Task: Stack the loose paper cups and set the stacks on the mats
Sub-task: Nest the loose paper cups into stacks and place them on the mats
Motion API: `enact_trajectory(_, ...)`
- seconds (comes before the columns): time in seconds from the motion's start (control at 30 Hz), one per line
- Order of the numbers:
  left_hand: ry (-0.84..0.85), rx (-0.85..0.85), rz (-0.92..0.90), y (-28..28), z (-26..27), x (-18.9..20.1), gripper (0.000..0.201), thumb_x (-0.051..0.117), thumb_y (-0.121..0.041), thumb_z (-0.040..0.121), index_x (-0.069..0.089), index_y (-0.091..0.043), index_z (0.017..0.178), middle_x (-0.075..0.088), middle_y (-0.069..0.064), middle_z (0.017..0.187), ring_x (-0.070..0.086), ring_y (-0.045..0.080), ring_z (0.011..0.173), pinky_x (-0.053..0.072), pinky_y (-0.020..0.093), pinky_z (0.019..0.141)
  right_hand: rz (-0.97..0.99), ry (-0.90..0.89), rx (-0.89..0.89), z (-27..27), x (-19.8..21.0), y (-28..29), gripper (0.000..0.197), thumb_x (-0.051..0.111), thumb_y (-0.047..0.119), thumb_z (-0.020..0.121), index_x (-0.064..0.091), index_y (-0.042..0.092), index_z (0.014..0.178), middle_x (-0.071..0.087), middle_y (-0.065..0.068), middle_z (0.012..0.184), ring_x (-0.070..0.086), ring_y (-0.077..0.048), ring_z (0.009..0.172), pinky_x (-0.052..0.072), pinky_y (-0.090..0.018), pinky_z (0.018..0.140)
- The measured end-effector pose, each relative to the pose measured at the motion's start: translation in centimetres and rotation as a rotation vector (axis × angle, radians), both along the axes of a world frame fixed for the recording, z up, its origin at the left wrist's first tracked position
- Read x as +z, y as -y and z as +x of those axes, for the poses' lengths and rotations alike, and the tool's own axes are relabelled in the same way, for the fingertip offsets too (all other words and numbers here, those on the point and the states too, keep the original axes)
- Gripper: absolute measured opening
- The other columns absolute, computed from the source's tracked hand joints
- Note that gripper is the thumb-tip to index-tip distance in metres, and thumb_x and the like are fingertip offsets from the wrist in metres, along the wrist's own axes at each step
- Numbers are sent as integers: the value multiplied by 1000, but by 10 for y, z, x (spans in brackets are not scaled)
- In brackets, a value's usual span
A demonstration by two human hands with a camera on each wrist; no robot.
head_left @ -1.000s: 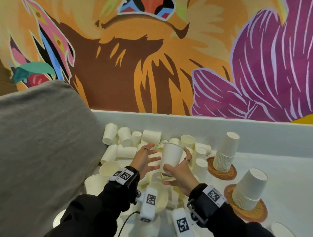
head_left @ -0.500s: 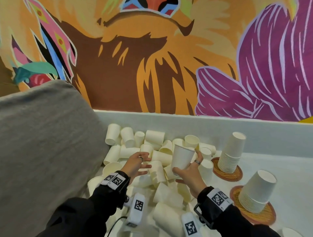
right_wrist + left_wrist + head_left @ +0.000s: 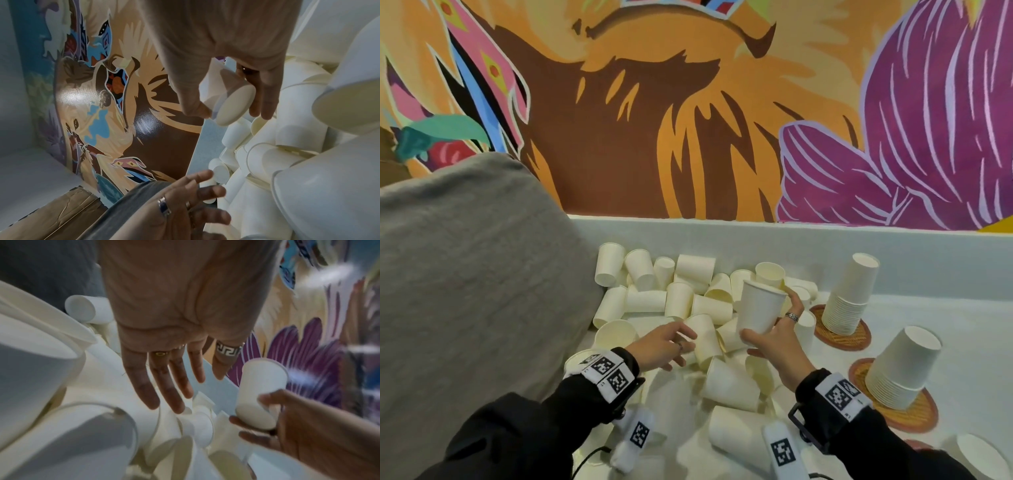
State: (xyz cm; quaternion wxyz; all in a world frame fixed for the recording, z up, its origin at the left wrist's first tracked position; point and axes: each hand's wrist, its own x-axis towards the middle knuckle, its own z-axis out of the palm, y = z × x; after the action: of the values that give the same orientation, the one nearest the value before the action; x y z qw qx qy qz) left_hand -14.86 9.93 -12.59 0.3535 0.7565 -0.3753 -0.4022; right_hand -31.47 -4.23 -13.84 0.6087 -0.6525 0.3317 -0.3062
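My right hand point(image 3: 774, 337) grips an upright white paper cup point(image 3: 758, 306) above a pile of loose cups point(image 3: 688, 305); the same cup point(image 3: 260, 395) point(image 3: 232, 104) shows in both wrist views. My left hand point(image 3: 671, 342) point(image 3: 174, 378) hovers with straight, spread fingers just over a lying cup point(image 3: 703, 337) in the pile, holding nothing. Two upside-down cup stacks stand on woven round mats at the right: a far stack point(image 3: 852, 294) on its mat point(image 3: 859, 337) and a near stack point(image 3: 900, 366) on its mat point(image 3: 924, 416).
A grey cushion point(image 3: 465, 274) fills the left side against the pile. A pale raised ledge point(image 3: 756, 236) runs along the back under a painted wall. Another cup rim point(image 3: 977, 455) shows at the bottom right corner.
My left hand has let go of the held cup's side and dropped leftward and down to the pile. The right hand keeps the cup, shifted slightly right.
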Motion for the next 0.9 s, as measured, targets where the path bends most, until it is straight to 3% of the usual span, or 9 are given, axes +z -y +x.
enact_trajectory(0.1,159,-203,85,6,-16,-12,25,62,-22,88,53,-26,111,56,-6,100,54,8,80,46,23,74,-9,7,-18,-10,2,-1,103,69,-3,77,-3,39,137,48,-2,107,56,-23,100,56,-34,71)
enact_trajectory(0.23,337,-470,146,17,-47,-21,51,69,-25,83,48,-24,129,52,0,127,50,14,103,42,26,92,-48,-8,-46,-27,2,-4,102,68,-3,77,-4,40,135,51,-4,107,58,-22,97,56,-30,68)
enact_trajectory(0.33,414,-659,178,26,-64,-27,64,73,-23,80,42,-25,136,47,0,135,46,19,120,37,26,95,-53,-19,-95,-41,-2,-4,101,68,-4,77,-2,33,139,52,-1,105,59,-16,91,56,-32,70)
enact_trajectory(0.43,423,-761,213,31,-78,-34,74,77,-17,76,39,-22,139,46,4,136,43,22,124,34,24,95,-28,-22,-113,-55,-4,-6,86,69,-2,78,10,20,137,51,0,107,58,-12,90,56,-35,75)
enact_trajectory(0.5,416,-791,246,34,-84,-40,77,78,-14,75,37,-20,140,46,6,137,43,24,125,33,25,96,-28,-25,-105,-62,-2,-11,74,67,-3,80,15,26,123,49,5,102,55,-11,90,55,-41,84)
enact_trajectory(0.57,424,-837,285,35,-89,-45,80,78,-14,74,35,-20,142,45,6,139,41,25,128,32,30,101,-52,5,-124,-68,-3,-13,84,66,-6,79,7,37,119,49,7,101,55,-9,91,53,-40,85)
enact_trajectory(0.7,498,-926,310,37,-97,-49,83,76,-19,77,28,-15,145,38,7,145,36,25,132,26,33,109,-91,76,-205,-73,-6,-15,95,67,-10,76,3,32,133,48,10,105,54,-3,94,47,-17,73)
enact_trajectory(0.9,392,-684,151,41,-79,-42,85,77,-28,74,28,-23,143,44,1,138,44,23,124,38,35,104,-128,111,-261,-72,5,-20,91,74,-2,74,8,29,130,51,-5,113,58,-10,97,49,-24,81)
